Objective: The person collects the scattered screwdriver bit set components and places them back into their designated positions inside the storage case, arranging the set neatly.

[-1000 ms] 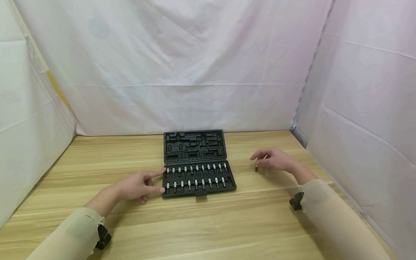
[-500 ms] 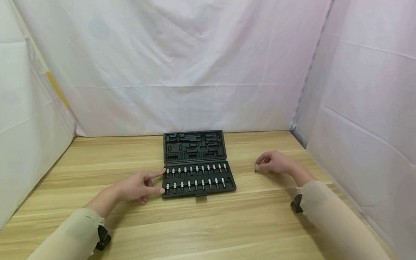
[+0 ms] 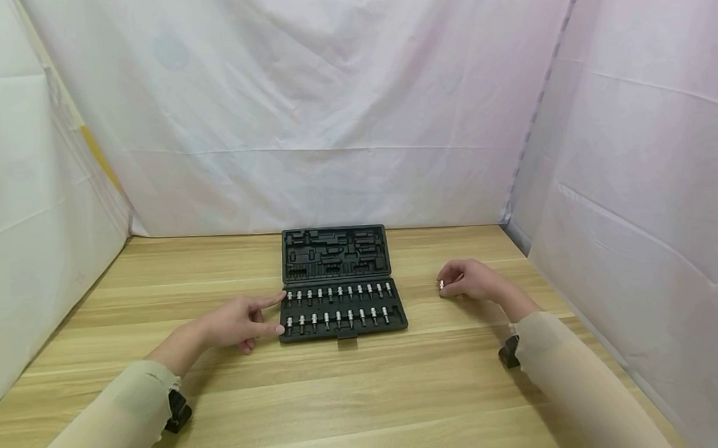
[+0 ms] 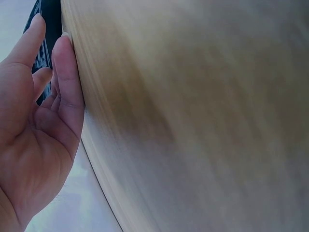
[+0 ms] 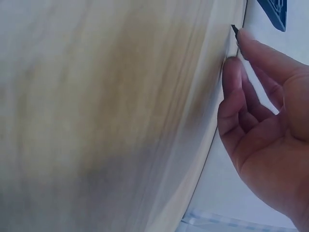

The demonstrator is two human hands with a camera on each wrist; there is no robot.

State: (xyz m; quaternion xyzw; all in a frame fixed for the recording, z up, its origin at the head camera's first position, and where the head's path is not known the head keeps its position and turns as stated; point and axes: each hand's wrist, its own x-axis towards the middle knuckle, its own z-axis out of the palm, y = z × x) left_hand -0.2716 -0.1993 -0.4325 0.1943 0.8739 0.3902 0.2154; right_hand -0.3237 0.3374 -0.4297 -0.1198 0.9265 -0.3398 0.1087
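Note:
A black socket-bit case (image 3: pixel 317 307) lies open on the wooden table, lid folded back. Two rows of silver bit sockets fill its tray; the front row has a vacant slot at its right end. My left hand (image 3: pixel 235 321) touches the case's left edge, index finger extended near the back row and thumb at the front corner. To the right of the case, my right hand (image 3: pixel 470 279) pinches a single bit socket (image 3: pixel 441 285) between thumb and fingers, low over the table. Its dark bit end (image 5: pixel 234 31) pokes past the fingertips in the right wrist view.
The moulded lid (image 3: pixel 337 271) stands at the back of the case, near the white cloth (image 3: pixel 320 185) behind the table. Cloth walls also rise at left and right. Bare wood (image 3: pixel 356 400) spreads in front of the case. Black straps sit at both wrists.
My right hand has closed its fingertips on the bit socket and tilted it, so more of its silver end shows. The left hand and the case stay where they were.

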